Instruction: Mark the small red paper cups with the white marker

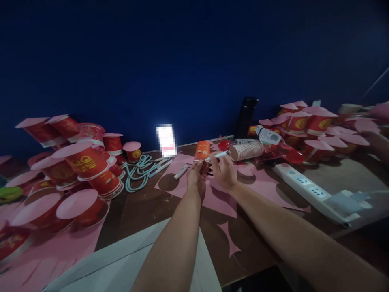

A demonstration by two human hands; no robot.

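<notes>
An orange-red paper cup (202, 149) with a pale printed pattern is held upside down over the table. My left hand (197, 179) is closed around its lower end, at the rim. Between the fingers of my right hand (225, 173) is a white marker pen (222, 154), its tip end pointing left at the lower part of the cup. Whether the tip touches the cup I cannot tell. Beneath both hands lies a pink paper sheet (219, 201) with round holes cut out. A short white capped stick (181, 172) rests on that paper, left of my hands.
Red cups topped with pink discs crowd the left (91, 162) and right (322, 121). Stacked paper cups (247, 151) lie beside a clear plastic bag (282, 148). A coiled cable (133, 184), a glowing phone (166, 140), a black bottle (245, 115) and a power strip (299, 182) surround the work area.
</notes>
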